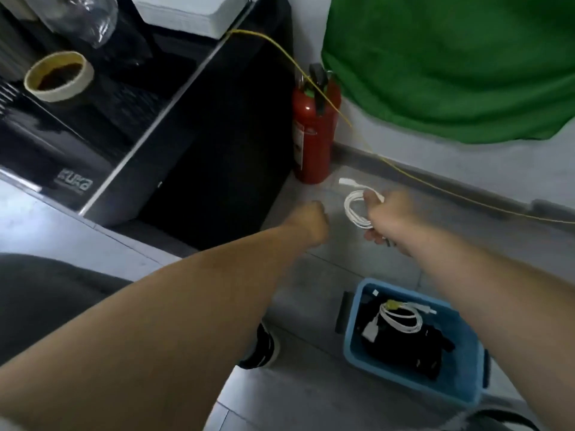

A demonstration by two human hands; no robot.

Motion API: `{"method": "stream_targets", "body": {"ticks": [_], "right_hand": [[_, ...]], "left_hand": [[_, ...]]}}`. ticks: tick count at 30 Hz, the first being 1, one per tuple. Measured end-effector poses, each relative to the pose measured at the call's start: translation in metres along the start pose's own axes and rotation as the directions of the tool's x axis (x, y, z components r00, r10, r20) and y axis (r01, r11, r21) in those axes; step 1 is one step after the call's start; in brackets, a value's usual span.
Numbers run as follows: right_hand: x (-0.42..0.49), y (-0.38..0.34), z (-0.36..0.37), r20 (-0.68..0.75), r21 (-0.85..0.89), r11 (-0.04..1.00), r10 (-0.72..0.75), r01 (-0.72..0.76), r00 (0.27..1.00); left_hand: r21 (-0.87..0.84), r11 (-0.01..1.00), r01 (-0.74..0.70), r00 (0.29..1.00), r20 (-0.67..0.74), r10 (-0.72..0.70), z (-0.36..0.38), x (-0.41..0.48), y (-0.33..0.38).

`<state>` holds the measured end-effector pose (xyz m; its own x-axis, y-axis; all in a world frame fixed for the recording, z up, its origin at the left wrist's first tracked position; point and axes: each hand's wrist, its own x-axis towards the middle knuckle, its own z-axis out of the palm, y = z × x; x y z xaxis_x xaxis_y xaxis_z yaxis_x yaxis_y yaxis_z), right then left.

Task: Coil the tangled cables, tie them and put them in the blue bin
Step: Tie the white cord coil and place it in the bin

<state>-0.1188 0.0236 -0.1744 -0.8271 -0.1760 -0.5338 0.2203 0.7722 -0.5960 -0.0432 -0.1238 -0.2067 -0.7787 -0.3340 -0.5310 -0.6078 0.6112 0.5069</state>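
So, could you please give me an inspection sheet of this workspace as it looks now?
Surface: grey tiled floor; the bin stands on it.
Job's things: white coiled cable held above the floor, no tie visible; blue bin holds a second white coil and black items.
Clutter: masking tape roll and clear plastic bottle on the black cabinet; red fire extinguisher beside it.
Grippers: right hand grips the coiled cable; left hand is fisted, nothing seen in it.
Cables: thin yellow cable runs from the cabinet top past the extinguisher along the wall base.
Surroundings: green cloth, black shoe.
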Motion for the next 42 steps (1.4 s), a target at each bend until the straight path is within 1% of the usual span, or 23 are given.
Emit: {"method": "stream_targets", "body": {"ticks": [1, 2, 5, 6, 7, 9, 11, 13, 16, 20, 22, 25, 26, 28, 30, 32, 34, 36, 38, 39, 42], "right_hand": [[0.008, 0.004, 0.007, -0.008, 0.024, 1.0, 0.006, -0.005, 1.0], [0.015, 0.009, 0.016, -0.004, 0.055, 0.998, 0.015, -0.015, 1.0], [0.03, 0.019, 0.03, -0.014, 0.134, 0.991, 0.002, -0.001, 1.0], [0.036, 0.023, 0.031, -0.015, 0.12, 0.993, 0.0, 0.002, 1.0], [0.04, 0.027, 0.032, -0.01, 0.093, 0.996, -0.007, 0.008, 1.0], [0.046, 0.033, 0.035, -0.005, 0.041, 0.999, -0.034, 0.034, 0.999], [0.052, 0.034, 0.037, -0.005, 0.022, 0.997, -0.067, 0.067, 0.998], [0.052, 0.032, 0.039, 0.014, 0.018, 0.996, -0.088, 0.087, 0.996], [0.049, 0.027, 0.04, 0.038, 0.044, 0.996, -0.078, 0.076, 0.996], [0.044, 0.023, 0.038, 0.056, 0.049, 0.997, -0.057, 0.054, 0.997], [0.036, 0.018, 0.03, 0.039, 0.015, 0.997, -0.079, 0.079, 0.996], [0.024, 0.006, 0.013, -0.001, -0.034, 0.993, -0.115, 0.114, 0.993], [0.018, 0.001, 0.004, -0.014, -0.06, 0.989, -0.135, 0.134, 0.991], [0.004, -0.01, -0.013, -0.041, -0.104, 0.975, -0.202, 0.197, 0.979], [-0.021, -0.029, -0.04, -0.075, -0.171, 0.94, -0.31, 0.294, 0.948], [-0.045, -0.045, -0.064, -0.075, -0.312, 0.869, -0.426, 0.385, 0.902], [-0.075, -0.06, -0.087, -0.066, -0.468, 0.775, -0.51, 0.425, 0.858], [-0.096, -0.07, -0.103, -0.059, -0.555, 0.703, -0.566, 0.444, 0.822], [-0.128, -0.08, -0.12, -0.083, -0.568, 0.675, -0.616, 0.471, 0.784], [-0.138, -0.083, -0.124, -0.088, -0.554, 0.671, -0.636, 0.493, 0.767], [-0.169, -0.086, -0.134, -0.132, -0.465, 0.688, -0.677, 0.558, 0.724]], "left_hand": [[0.135, 0.991, -0.006, 0.999, 0.052, -0.001, 0.006, 0.009, -0.007], [0.222, 0.975, 0.004, 0.994, 0.104, -0.027, 0.015, 0.019, -0.017], [0.38, 0.924, 0.028, 0.966, 0.228, -0.123, 0.049, 0.05, -0.045], [0.421, 0.907, 0.033, 0.952, 0.263, -0.157, 0.063, 0.061, -0.053], [0.466, 0.884, 0.042, 0.945, 0.269, -0.187, 0.073, 0.07, -0.061], [0.533, 0.844, 0.064, 0.931, 0.273, -0.243, 0.086, 0.08, -0.071], [0.549, 0.833, 0.074, 0.909, 0.307, -0.283, 0.092, 0.089, -0.075], [0.546, 0.834, 0.082, 0.909, 0.303, -0.288, 0.093, 0.093, -0.079], [0.496, 0.862, 0.104, 0.947, 0.215, -0.238, 0.093, 0.092, -0.083], [0.463, 0.884, 0.068, 0.954, 0.229, -0.193, 0.092, 0.084, -0.075], [0.415, 0.91, 0.016, 0.978, 0.182, -0.101, 0.08, 0.076, -0.06], [0.3, 0.951, -0.077, 0.985, 0.169, 0.027, 0.046, 0.06, -0.029], [0.25, 0.962, -0.112, 0.988, 0.135, 0.08, 0.032, 0.054, -0.019], [0.167, 0.969, -0.184, 0.983, 0.02, 0.183, 0.006, 0.036, -0.001], [0.126, 0.964, -0.235, 0.967, -0.072, 0.245, -0.026, 0.014, 0.021], [0.069, 0.959, -0.277, 0.95, -0.132, 0.284, -0.057, -0.008, 0.042], [0.004, 0.947, -0.321, 0.924, -0.219, 0.314, -0.09, -0.038, 0.062], [-0.091, 0.927, -0.365, 0.903, -0.278, 0.328, -0.113, -0.062, 0.076], [-0.163, 0.893, -0.419, 0.873, -0.343, 0.347, -0.136, -0.102, 0.09], [-0.207, 0.872, -0.444, 0.865, -0.352, 0.357, -0.144, -0.115, 0.095], [-0.3, 0.809, -0.506, 0.843, -0.37, 0.39, -0.158, -0.16, 0.109]]}}
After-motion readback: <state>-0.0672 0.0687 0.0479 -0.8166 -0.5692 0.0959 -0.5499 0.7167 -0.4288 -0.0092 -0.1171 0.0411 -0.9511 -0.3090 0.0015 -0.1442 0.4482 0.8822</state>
